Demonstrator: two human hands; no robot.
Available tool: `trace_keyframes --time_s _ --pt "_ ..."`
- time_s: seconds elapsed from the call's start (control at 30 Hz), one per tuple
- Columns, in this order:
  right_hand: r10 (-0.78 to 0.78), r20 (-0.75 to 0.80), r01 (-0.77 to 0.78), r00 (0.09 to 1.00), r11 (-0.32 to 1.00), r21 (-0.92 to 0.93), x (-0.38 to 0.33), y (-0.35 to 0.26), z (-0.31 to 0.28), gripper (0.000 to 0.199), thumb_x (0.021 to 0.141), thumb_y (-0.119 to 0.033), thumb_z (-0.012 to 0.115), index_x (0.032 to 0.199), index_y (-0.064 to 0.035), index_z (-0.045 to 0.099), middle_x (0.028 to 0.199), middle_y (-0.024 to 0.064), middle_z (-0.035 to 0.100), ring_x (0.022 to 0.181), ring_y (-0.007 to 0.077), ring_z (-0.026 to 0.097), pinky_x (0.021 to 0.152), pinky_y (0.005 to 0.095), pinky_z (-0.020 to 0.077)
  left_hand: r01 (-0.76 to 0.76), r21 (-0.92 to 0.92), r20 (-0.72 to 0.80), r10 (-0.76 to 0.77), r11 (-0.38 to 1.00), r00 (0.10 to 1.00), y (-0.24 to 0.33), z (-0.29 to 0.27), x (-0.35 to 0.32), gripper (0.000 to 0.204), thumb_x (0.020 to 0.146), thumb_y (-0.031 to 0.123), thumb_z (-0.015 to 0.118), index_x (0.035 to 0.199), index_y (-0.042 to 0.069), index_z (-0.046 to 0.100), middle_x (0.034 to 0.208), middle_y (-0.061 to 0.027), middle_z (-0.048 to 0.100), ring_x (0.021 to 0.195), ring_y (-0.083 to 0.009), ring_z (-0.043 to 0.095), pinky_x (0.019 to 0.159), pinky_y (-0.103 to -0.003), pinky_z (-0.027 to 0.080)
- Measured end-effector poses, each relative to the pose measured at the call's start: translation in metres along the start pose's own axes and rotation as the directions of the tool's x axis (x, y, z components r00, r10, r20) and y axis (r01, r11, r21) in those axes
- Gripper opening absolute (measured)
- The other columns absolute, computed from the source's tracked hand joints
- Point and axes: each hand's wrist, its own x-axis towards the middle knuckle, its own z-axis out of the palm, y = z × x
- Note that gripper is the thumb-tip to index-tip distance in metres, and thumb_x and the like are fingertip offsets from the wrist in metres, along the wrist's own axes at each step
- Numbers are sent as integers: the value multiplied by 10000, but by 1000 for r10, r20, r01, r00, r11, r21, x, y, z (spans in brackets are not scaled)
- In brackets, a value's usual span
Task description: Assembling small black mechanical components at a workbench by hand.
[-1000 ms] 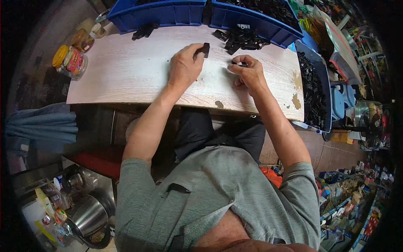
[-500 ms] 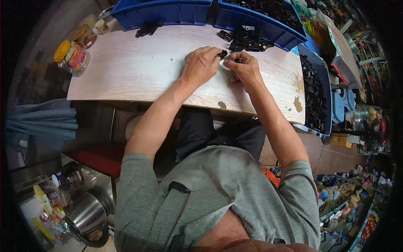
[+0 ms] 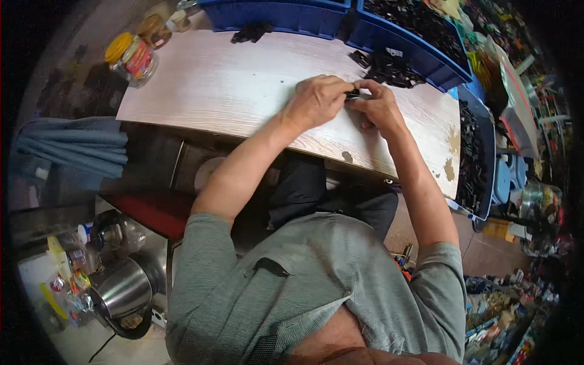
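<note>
Over the pale wooden table (image 3: 201,79), my two hands meet at a small black plastic part (image 3: 352,93). My left hand (image 3: 318,100) grips it between thumb and fingers, with the knuckles upward. From the other side, the thumb and forefinger of my right hand (image 3: 380,108) close on it; fingers hide much of its shape, and I cannot tell whether it is one piece or two. Just beyond my right hand lies a loose pile of black plastic parts (image 3: 389,68). A smaller cluster of black parts (image 3: 251,31) lies farther left by the bins.
Two blue bins (image 3: 280,19) (image 3: 420,56) line the table's far edge, the right one full of black parts. Another bin of black parts (image 3: 471,158) stands beyond the right edge. A yellow-lidded jar (image 3: 139,59) sits at the left, near a steel pot (image 3: 125,286) lower down.
My hands have come together, bringing the black piece in the left and the small black piece in the right into contact. The whole view has shifted, so the table appears farther right.
</note>
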Motion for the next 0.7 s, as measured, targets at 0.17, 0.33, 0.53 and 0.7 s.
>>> trace_keyframes --time_s 0.17,0.33,0.53,0.7 --pt "-43 2 43 999 999 11 0 4 1 310 831 -101 789 1101 -70 639 624 10 579 417 115 504 366 283 380 -30 21 -49 31 999 998 5 1 -1 207 874 70 680 1062 61 764 995 -128 762 868 -288 743 766 -386 609" --pt "16 -14 -16 1000 1000 8 -1 4 1 295 833 -103 804 1071 -69 633 626 3 581 407 96 473 362 278 345 -25 7 -51 25 1000 998 1 0 -1 218 873 47 667 1067 64 764 1014 -120 759 900 -298 735 803 -390 599" --pt "3 6 -3 1000 1000 6 -3 4 2 271 819 -84 816 1031 -60 650 637 -1 587 426 84 468 383 267 343 -104 8 -3 105 994 995 -2 -2 0 231 888 51 662 1099 75 752 1052 -106 752 957 -299 722 832 -397 591" --pt "-2 40 1 999 1000 19 -2 3 1 240 817 -88 817 1006 -56 673 657 6 607 437 86 485 383 271 358 -104 170 178 73 980 981 5 -9 -8 244 906 63 656 1135 78 740 1093 -92 750 1058 -275 703 861 -400 579"
